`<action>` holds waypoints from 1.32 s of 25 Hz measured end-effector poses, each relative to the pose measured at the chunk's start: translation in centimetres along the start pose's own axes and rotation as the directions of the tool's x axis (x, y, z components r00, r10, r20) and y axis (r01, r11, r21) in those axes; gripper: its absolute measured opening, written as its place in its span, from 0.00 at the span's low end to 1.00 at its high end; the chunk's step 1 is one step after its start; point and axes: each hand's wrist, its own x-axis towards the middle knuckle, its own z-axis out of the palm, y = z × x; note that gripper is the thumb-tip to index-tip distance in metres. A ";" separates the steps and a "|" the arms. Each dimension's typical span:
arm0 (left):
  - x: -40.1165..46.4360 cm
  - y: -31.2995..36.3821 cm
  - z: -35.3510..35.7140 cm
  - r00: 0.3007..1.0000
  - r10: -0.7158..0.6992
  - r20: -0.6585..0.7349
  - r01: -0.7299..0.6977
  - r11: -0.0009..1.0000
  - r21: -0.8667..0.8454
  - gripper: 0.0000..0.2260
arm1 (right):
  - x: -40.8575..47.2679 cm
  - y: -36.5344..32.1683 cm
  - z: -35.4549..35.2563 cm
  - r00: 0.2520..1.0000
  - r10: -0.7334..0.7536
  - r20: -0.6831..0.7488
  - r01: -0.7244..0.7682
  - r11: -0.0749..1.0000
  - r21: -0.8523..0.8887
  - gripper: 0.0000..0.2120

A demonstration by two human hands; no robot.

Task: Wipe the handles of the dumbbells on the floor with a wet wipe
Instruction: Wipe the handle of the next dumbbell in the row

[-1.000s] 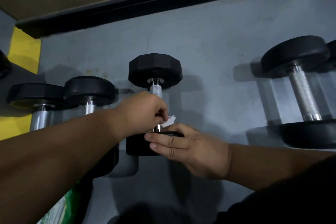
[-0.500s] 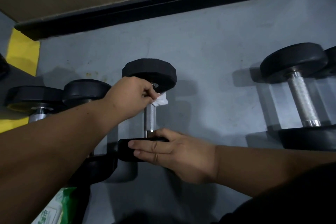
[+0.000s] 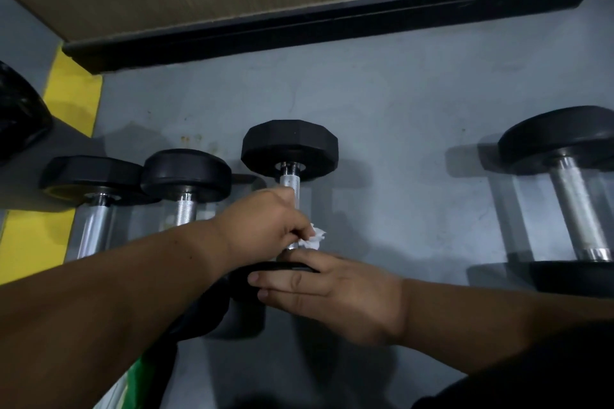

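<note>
Item one, the wet wipe (image 3: 313, 239): we are seeing it as a crumpled white wad pressed against the lower end of the chrome handle (image 3: 289, 188), just above the near head of the middle dumbbell (image 3: 289, 149). That dumbbell is lying on the grey floor (image 3: 398, 116), its far twelve-sided black head pointing toward the wall.

Item two, the left hand (image 3: 262, 226): we are finding its fingers curled tightly around the handle, pinching the wipe against the metal. The fingertips themselves are hidden behind the knuckles.

Item three, the right hand (image 3: 335, 292): it is lying across the near black head, fingers (image 3: 282, 279) straight and close together, pressing flat on the rubber, with the thumb resting on the top edge beside the handle.

Item four, neighbouring stock: we are counting two round-headed dumbbells (image 3: 186, 176) just left of the middle one, their handles partly covered by the left forearm, and a larger dumbbell (image 3: 571, 209) well apart to the right.

Item five, surroundings: a yellow floor marking (image 3: 73, 100) is running along the left, a black skirting strip (image 3: 332, 26) is edging the wood-grain wall panel, and a green-and-white packet (image 3: 129, 388) is showing under the left forearm at the bottom edge.
</note>
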 end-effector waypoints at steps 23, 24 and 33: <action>1.7 0.4 -3.8 0.958 0.011 0.287 -0.104 0.944 0.313 0.09 | 3.1 1.4 -7.0 0.799 -0.101 0.593 0.085 0.995 0.055 0.37; 1.7 0.2 -3.8 0.949 0.056 0.312 -0.168 0.924 0.345 0.09 | 4.3 1.4 -7.9 0.745 -0.115 0.657 0.133 0.991 0.024 0.37; 1.9 -1.9 -3.1 0.970 0.140 0.197 -0.146 0.989 0.019 0.08 | 3.6 -0.5 -6.2 0.921 0.028 0.389 -0.023 1.000 -0.017 0.24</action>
